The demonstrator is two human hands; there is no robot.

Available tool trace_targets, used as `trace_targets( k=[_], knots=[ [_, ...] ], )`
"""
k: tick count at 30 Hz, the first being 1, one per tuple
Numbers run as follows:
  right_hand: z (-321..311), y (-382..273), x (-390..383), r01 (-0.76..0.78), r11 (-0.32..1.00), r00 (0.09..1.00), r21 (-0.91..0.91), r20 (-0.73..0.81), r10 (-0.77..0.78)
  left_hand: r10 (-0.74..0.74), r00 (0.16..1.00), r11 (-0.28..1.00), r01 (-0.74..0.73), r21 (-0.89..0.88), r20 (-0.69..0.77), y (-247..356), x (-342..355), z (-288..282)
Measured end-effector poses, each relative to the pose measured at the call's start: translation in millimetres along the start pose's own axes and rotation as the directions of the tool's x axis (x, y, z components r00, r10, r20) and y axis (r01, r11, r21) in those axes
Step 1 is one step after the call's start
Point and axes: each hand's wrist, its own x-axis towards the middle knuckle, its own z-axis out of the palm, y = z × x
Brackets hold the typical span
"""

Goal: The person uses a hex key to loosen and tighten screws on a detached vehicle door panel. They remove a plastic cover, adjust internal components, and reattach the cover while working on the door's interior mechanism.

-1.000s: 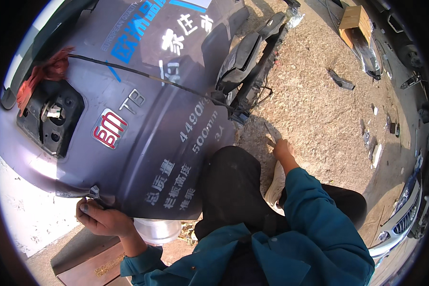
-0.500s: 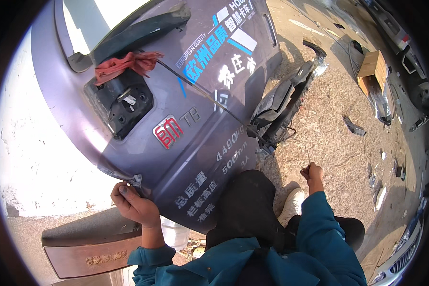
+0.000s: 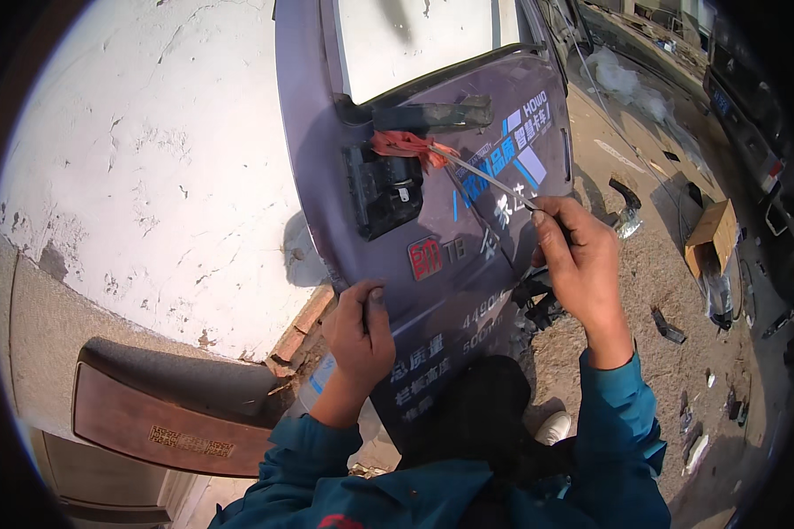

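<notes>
A purple vehicle door (image 3: 370, 291) stands tilted in front of me, with white and blue lettering and a red emblem. My right hand (image 3: 582, 260) is closed in a pinch on a thin metal rod (image 3: 485, 172), which slants up-left across the door toward a red cloth (image 3: 406, 145). Whether the rod's tip touches the cloth is unclear. That cloth is tied around the black handle recess (image 3: 384, 189), below a dark mirror arm (image 3: 450, 115). At the door's lower left edge, my left hand (image 3: 362, 339) has its fingers curled together; what they hold, if anything, is hidden.
Behind the door rises a peeling white wall (image 3: 150, 176). A brown padded panel (image 3: 168, 406) lies at lower left. On the rough ground to the right are a cardboard box (image 3: 713, 236), a black plastic piece (image 3: 668, 326) and scattered scraps. Dark vehicle parts line the far right.
My right hand has risen from beside my knee to in front of the door, bringing the rod. My left hand stays near the door's lower left edge. The view has shifted upward and left.
</notes>
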Motion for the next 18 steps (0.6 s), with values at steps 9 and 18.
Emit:
trace_targets(
  k=[9,18],
  knots=[
    [59.3,-18.1,54.1,0.359,0.888,0.933,-0.287,0.117,-0.34,-0.434,0.758,0.39,0.645,-0.657,0.487,33.7,119.5,85.5],
    [57.8,-29.6,75.4,0.357,0.878,0.93,-0.32,0.211,-0.301,-0.435,0.736,0.074,0.603,-0.794,0.518,23.5,137.0,102.8]
  ],
)
